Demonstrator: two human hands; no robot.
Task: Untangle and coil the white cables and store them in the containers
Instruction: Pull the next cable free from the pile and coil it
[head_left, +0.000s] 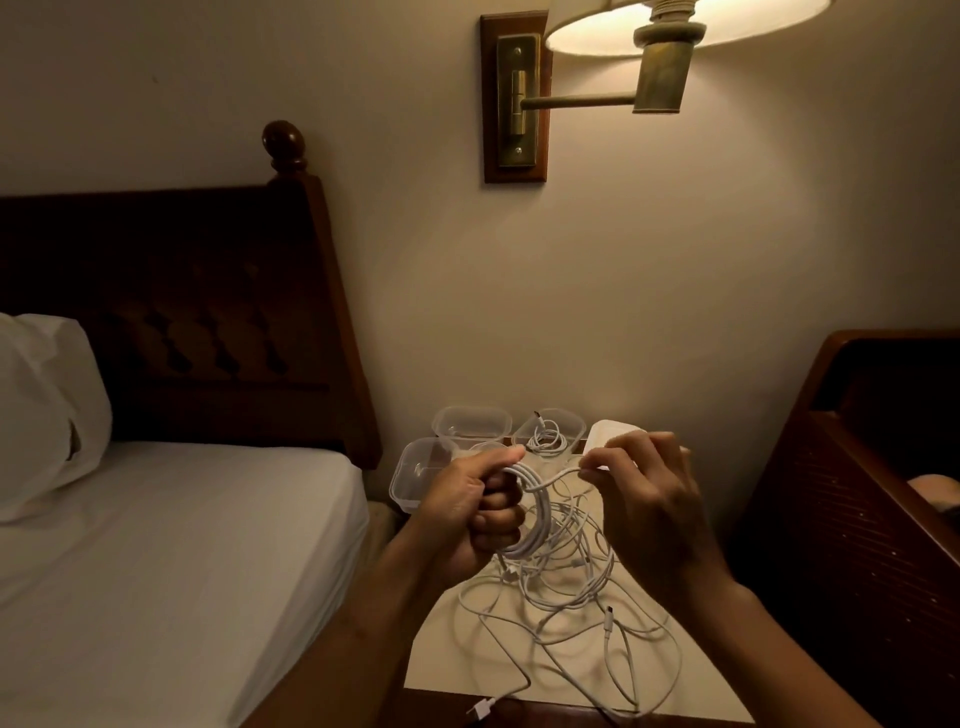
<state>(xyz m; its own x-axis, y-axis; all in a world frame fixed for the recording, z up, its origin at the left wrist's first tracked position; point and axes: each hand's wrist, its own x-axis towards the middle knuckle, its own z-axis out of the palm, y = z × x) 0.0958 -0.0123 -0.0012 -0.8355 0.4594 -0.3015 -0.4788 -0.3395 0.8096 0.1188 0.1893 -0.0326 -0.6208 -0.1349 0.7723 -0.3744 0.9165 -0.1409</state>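
Bed (156, 545) to the left, dim lamp-lit room. Beside it is a pale tabletop (441, 667), and most of it is taken up by a loose tangle of white cables (566, 592): thin, limp strands looping over one another, with one plug (480, 709) trailing off the near edge. Both hands work above the tangle. The left hand (472, 512) has its fingers curled tight round a coil (532, 514) of several neat turns held upright. The right hand (649, 499) pinches the free run of that same cable (563, 475) between thumb and forefinger, other fingers loosely bent. At the back of the tabletop stand clear plastic containers: one at the front left (410, 478) and one behind it (470, 423) look empty to us, while a third (550, 431) already holds a small wound cable. A white shape (615, 428) behind the right hand we cannot identify. We judge the step in hand to be winding one cable, with untangling only partly done, since one cable is stored, one is on the hand and the rest are heaped. The next move, as we read it, calls for laying the pinched strand over the coil as another turn while easing its tail out of the heap. Pulling hard would likely tighten crossings, so slack should be fed gently. The cable looks soft and springy, so the coil may loosen once released.
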